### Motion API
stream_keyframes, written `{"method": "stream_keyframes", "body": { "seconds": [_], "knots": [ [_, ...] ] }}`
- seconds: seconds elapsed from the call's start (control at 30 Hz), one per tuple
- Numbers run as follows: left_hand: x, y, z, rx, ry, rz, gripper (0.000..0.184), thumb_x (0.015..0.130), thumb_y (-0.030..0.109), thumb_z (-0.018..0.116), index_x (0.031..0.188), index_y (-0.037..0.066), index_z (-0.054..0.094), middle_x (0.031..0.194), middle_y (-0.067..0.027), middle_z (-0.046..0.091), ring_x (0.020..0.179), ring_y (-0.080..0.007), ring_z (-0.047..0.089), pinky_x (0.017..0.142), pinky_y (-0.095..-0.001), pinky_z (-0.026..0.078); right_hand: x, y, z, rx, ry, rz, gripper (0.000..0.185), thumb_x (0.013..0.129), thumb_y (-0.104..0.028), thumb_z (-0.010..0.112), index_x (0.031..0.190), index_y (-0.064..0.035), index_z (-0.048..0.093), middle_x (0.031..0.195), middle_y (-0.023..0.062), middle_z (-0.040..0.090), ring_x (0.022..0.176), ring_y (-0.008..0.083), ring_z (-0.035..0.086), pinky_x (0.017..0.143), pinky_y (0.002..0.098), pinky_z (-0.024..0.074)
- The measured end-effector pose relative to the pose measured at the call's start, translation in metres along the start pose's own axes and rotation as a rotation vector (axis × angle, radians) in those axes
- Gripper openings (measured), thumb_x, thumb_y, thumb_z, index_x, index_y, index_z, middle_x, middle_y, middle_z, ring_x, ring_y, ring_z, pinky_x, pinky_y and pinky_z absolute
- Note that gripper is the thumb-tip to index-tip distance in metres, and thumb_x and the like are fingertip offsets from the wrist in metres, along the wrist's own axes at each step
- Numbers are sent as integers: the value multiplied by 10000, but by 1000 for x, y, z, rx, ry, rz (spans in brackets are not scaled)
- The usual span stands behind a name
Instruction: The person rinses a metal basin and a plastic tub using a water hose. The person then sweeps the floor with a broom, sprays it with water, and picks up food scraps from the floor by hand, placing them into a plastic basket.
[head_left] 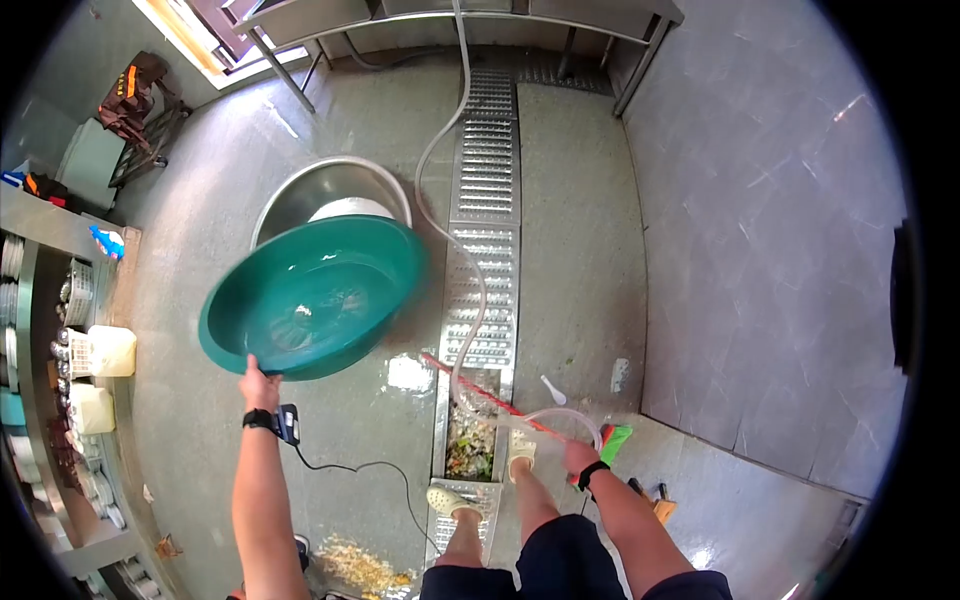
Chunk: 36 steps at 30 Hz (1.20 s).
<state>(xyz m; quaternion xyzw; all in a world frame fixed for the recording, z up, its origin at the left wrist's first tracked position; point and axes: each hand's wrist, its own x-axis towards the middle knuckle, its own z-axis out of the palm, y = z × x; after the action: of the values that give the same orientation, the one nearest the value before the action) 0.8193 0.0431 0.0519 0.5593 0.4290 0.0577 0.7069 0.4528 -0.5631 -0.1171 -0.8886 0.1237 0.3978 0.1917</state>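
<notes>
**We grip the green tub [390, 265] in one hand and the clear hose [484, 290] in the other**

The fingers of our left hand [260, 387] are clamped on the near rim of the tub, which is tipped so that its shiny inside faces us. The fingers of our right hand [580, 460] are curled around the hose where it loops back; they are partly blurred. A red stick [480, 393] runs close by them, and we cannot tell whether they hold that too. A green brush head [616, 440] shows just beyond this hand.

We wear a dark band on each wrist, and a small device [288, 424] with a black cable [350, 467] shows beside the left one.

Past the tub, and partly hidden by it, a steel basin [290, 200] sits on the floor [570, 250] with something white [352, 208] inside. We cannot tell whether tub and basin touch.

Our pale clogs [450, 499] are at the drain channel, near an uncovered stretch filled with food scraps [470, 445]. Metal grates [486, 180] cover the channel farther off. A white spoon [553, 391] lies to the right of it.

More scraps are scattered at lower left. Crockery fills the shelves [45, 370] at far left, and a steel bench [310, 18] stands at the far end.
</notes>
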Motion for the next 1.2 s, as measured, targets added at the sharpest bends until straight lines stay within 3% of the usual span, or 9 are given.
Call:
{"method": "stream_keyframes", "body": {
  "seconds": [0.07,0.2,0.57,0.77,0.93,0.97,1.07,1.13,1.2],
  "knots": [
    [22,-43,2,-79,-87,-230,412,989,233,449,1277,-54,380,1255,-198,522,1090,-345,569,936,-475,481,3,4,-9,-8,3,-26,196,725,-160,582,799,7,653,817,234,660,778,375,661,715,454,534],
    [-9,-88,38,51,-187,-104,412,973,149,404,1335,-25,312,1300,-214,466,1087,-416,559,924,-517,477,8,9,-2,-105,-13,-56,188,751,-170,558,793,-17,660,819,213,665,776,363,660,712,454,533],
    [-195,-247,-15,922,-725,-212,268,892,161,548,1052,-45,609,833,-109,675,713,-195,659,669,-327,520,9,-60,-17,52,12,-63,257,769,-206,573,826,30,655,877,236,657,802,396,647,731,465,521],
    [-315,-312,-38,838,-1047,-230,464,848,242,653,1210,-25,538,1122,-183,629,1034,-255,614,880,-345,472,8,-121,-2,325,-3,-263,374,775,-302,655,921,42,648,879,277,638,893,419,627,782,458,495],
    [-368,-301,-14,842,-1199,-164,596,834,227,678,1320,-18,436,1326,-218,499,1241,-324,480,1010,-382,386,-44,-199,-25,918,-233,-63,381,813,-305,665,974,32,591,695,107,603,649,195,604,582,334,478],
    [-362,-354,-31,715,-1261,4,591,833,205,679,1324,-11,433,1270,-183,550,1157,-282,545,968,-361,422,-55,-210,-29,950,-240,-26,365,826,-301,663,969,24,580,684,82,579,630,164,577,555,314,461],
    [-384,-299,-26,326,-1047,-329,555,846,201,645,1313,-8,428,1254,-163,543,1207,-222,476,1017,-344,377,-80,-227,-29,1134,-289,23,340,862,-296,654,965,9,546,673,31,533,583,103,520,496,274,425],
    [-386,-281,-39,472,-1029,-224,351,861,177,624,1152,-6,557,1094,-100,608,1058,-165,545,910,-318,439,-89,-232,-28,1365,-351,-33,351,881,-307,647,977,8,523,693,28,534,566,106,513,486,272,425],
    [-383,-288,-59,427,-1024,-193,250,858,164,621,1036,-12,611,978,-74,643,937,-144,594,814,-299,476,-110,-242,-36,1430,-348,-43,487,894,-317,644,1155,43,446,881,78,593,751,140,576,653,267,480]
  ]
}}
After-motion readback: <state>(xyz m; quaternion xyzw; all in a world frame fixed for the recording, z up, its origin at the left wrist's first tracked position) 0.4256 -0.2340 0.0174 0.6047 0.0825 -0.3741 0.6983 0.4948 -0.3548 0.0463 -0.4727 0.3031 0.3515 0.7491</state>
